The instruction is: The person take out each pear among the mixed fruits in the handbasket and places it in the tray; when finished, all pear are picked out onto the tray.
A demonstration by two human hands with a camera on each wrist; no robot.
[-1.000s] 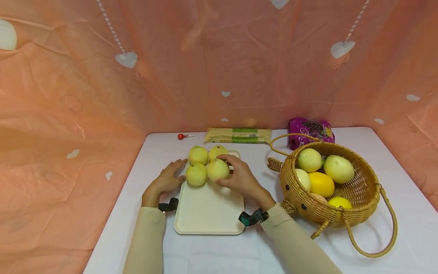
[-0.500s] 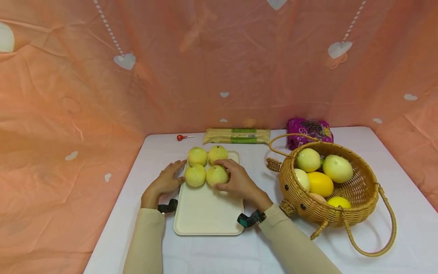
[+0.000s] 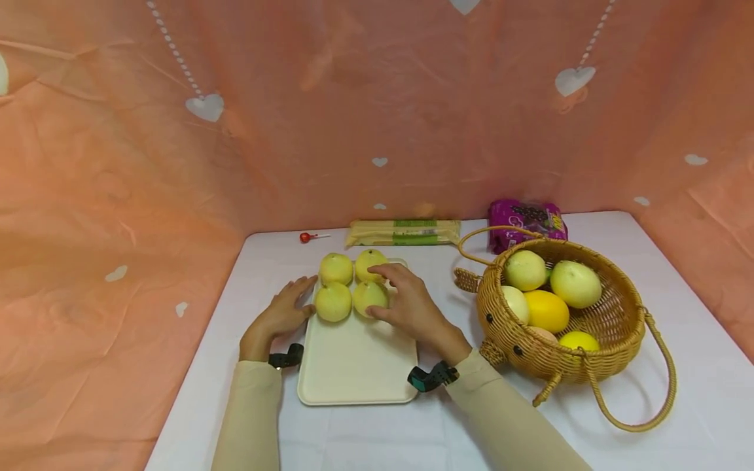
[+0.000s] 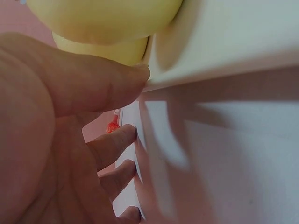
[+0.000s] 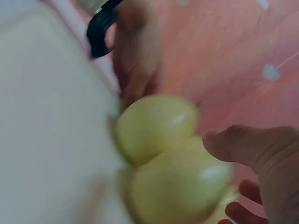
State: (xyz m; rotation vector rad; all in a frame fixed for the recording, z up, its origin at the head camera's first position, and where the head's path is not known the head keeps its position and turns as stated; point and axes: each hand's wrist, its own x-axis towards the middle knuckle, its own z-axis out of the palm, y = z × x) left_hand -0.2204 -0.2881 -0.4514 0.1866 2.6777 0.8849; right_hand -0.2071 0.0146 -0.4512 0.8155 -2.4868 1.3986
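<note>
Several pale yellow pears sit bunched in two rows at the far end of a cream tray (image 3: 358, 366). My right hand (image 3: 412, 309) is around the near right pear (image 3: 370, 298), its thumb and fingers spread apart. In the right wrist view the thumb (image 5: 229, 144) stands at the side of that pear (image 5: 182, 186), holding nothing. My left hand (image 3: 284, 313) rests along the tray's left edge, beside the near left pear (image 3: 333, 301). In the left wrist view its thumb (image 4: 103, 84) lies at the tray rim and the other fingers (image 4: 117, 144) extend over the white tablecloth.
To the right stands a wicker basket (image 3: 612, 353) with looped handles, holding several yellow and pale green fruits (image 3: 576, 284). Along the back lie a red lollipop (image 3: 305, 237), a long beige-and-green packet (image 3: 403, 233) and a purple packet (image 3: 524, 226). An orange curtain (image 3: 377, 118) hangs behind.
The near right pear has come down onto the tray beside the others. My right hand's fingers have loosened and drawn slightly off it. My left hand stays at the tray edge.
</note>
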